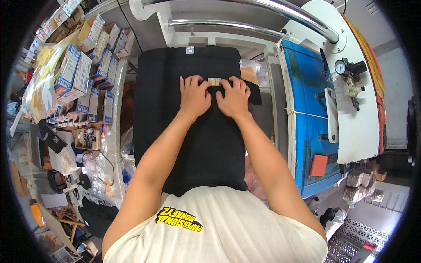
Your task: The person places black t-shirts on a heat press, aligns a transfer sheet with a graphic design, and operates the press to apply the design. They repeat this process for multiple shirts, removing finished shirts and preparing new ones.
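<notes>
Black fabric (188, 144), seemingly a garment, lies spread flat before me. My left hand (195, 95) rests on it with bent, slightly parted fingers, palm down. Opposite it, my right hand (235, 97) presses its fingertips to the cloth in the same way. Between the two hands sits a small tan rectangular piece (214, 82) with a pale marking. Fingertips of both hands reach its left and right ends; whether they touch it or only the cloth beside it, I cannot tell. A small grey square label (190, 50) lies near the fabric's far edge.
Chrome bars (245, 26) cross the far side. At right stands a blue panel (307, 114) carrying a red block (318, 165), beside a white machine body with a pressure gauge (340, 66). Stacked cartons (74, 74) crowd the left, above a cluttered surface with a cable.
</notes>
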`<act>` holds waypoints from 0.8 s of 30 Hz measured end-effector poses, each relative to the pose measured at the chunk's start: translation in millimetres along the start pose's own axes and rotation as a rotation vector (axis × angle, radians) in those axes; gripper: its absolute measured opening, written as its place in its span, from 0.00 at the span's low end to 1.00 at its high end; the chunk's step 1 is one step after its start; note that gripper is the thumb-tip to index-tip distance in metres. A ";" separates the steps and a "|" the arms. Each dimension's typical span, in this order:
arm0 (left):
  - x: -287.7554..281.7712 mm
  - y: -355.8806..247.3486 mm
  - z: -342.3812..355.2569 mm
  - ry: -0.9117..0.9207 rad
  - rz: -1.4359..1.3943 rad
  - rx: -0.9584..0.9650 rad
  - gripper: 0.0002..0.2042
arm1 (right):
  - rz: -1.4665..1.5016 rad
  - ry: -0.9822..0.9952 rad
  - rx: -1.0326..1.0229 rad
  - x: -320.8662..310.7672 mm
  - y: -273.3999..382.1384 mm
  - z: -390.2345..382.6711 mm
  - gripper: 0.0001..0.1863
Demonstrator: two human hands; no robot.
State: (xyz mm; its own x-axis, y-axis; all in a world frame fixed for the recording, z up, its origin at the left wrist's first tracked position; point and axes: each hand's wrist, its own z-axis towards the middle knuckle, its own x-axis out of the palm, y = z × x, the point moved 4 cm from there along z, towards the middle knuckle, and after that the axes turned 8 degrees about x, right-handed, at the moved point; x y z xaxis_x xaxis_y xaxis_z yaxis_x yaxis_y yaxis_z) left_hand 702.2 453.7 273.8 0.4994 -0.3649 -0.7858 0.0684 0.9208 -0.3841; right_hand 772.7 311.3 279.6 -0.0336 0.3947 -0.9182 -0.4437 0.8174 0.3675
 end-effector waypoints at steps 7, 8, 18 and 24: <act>-4.7 -2.0 17.1 0.026 -0.001 -0.155 0.11 | 0.308 -0.251 0.070 -75.2 -10.3 -3.6 0.12; -0.2 -0.3 7.5 0.008 0.038 -0.117 0.11 | 0.370 -0.289 0.072 -97.4 -9.2 -23.0 0.11; 15.2 -4.9 -23.7 -0.073 0.181 -0.001 0.13 | -0.114 -0.892 0.206 -321.4 -159.5 -249.1 0.08; 20.9 -6.7 -23.5 -0.002 0.230 -0.029 0.14 | -0.585 -0.355 0.390 -346.9 -277.9 -251.7 0.23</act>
State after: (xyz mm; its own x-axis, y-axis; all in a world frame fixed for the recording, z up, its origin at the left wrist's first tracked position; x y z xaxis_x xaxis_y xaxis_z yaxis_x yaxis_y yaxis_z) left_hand 691.9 436.7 248.6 0.5008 -0.1460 -0.8532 -0.0720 0.9752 -0.2091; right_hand 682.2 -158.4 458.8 0.4254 -0.0885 -0.9006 0.0474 0.9960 -0.0755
